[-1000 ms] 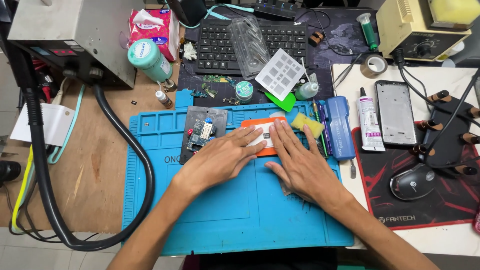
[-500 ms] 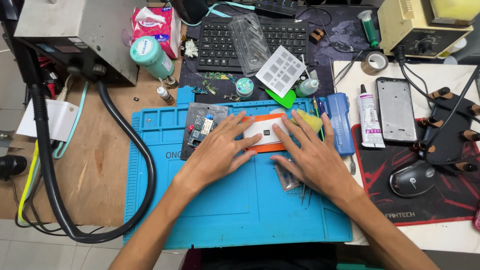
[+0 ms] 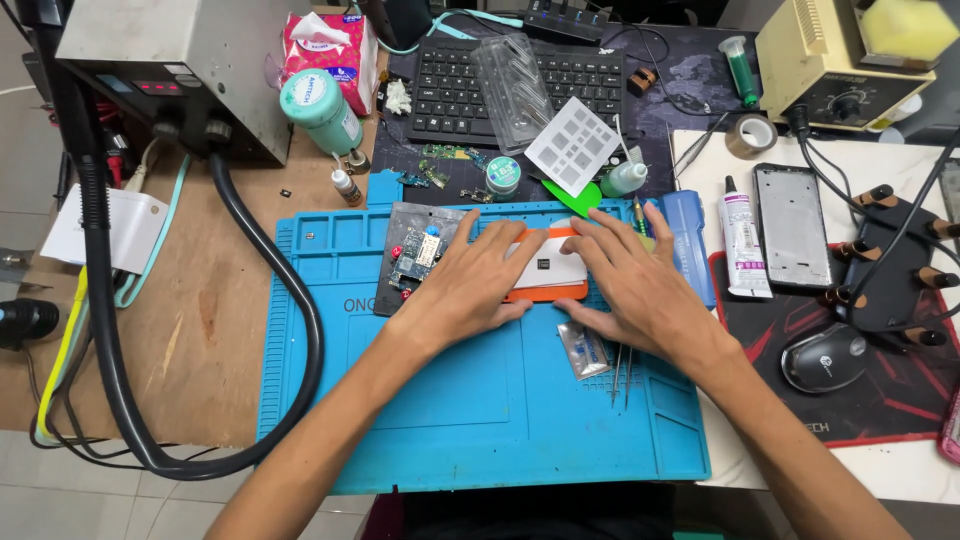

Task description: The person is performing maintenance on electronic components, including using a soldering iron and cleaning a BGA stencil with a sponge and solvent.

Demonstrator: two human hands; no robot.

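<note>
Orange and white, the flat case (image 3: 545, 268) lies on the blue mat (image 3: 480, 420) under both sets of fingertips. The left hand (image 3: 470, 285) rests flat with fingers spread, tips on the case's left part; the right hand (image 3: 640, 285) lies flat too, fingers apart, tips on its right part and thumb along its lower edge. Neither hand grips anything.

Left of the case, touching the left hand, sits a grey plate (image 3: 405, 262) carrying a small circuit board. Just below the case, beside the right thumb, lies a small clear sachet (image 3: 583, 350), with tweezers (image 3: 620, 372) next to it. Right of the case stands a white tube (image 3: 742, 245) with a black cap. Above it lies a white stencil sheet (image 3: 572, 146), and far up-left a pink tissue pack (image 3: 325, 45).

Since half a second ago both hands have drawn slightly closer over the case; the case itself has stayed put.
</note>
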